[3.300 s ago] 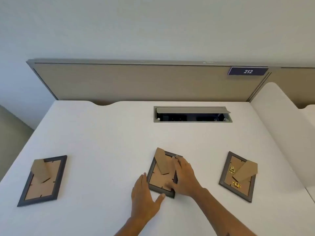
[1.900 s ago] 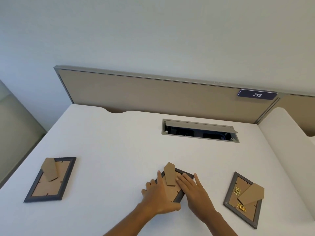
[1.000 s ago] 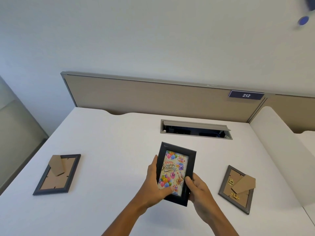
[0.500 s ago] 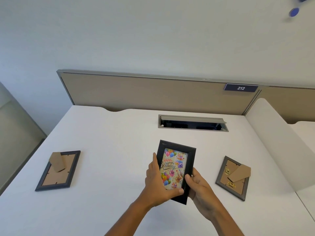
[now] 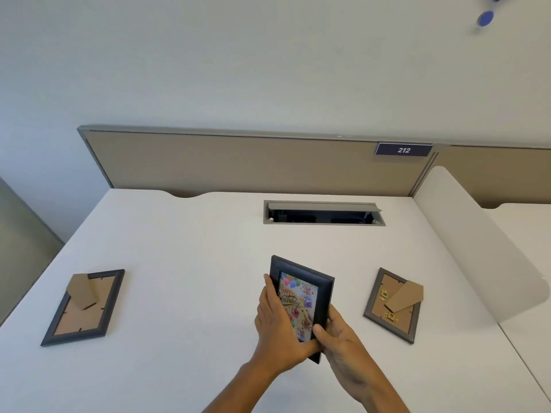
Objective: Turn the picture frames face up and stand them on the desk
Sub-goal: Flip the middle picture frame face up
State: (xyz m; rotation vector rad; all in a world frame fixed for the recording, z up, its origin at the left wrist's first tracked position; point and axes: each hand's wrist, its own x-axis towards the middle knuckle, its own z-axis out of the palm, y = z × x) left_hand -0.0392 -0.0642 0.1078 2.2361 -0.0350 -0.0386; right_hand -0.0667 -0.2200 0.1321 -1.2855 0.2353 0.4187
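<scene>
L to R: dark frame (image 5: 83,307) face down on surface (image 5: 185,248). Centre: both hands' grip closed on birthday frame (image 5: 310,290), L hand (image 5: 275,326), R hand (image 5: 343,338), face up. Next: prob. set it upright w/ stand out. Grey frame (image 5: 393,305) face down at right.

- Three picture frames on the white desk (image 5: 185,248): one black frame (image 5: 323,289) held face out with a birthday picture, one dark frame (image 5: 111,293) lying face down to the left, one grey frame (image 5: 376,289) face down to the right.
- Two hands: the left hand (image 5: 275,329) and the right hand (image 5: 343,338), both gripping the black frame.
- One open cable hatch (image 5: 323,213).
- One number plate (image 5: 403,149), reading 212.
</scene>
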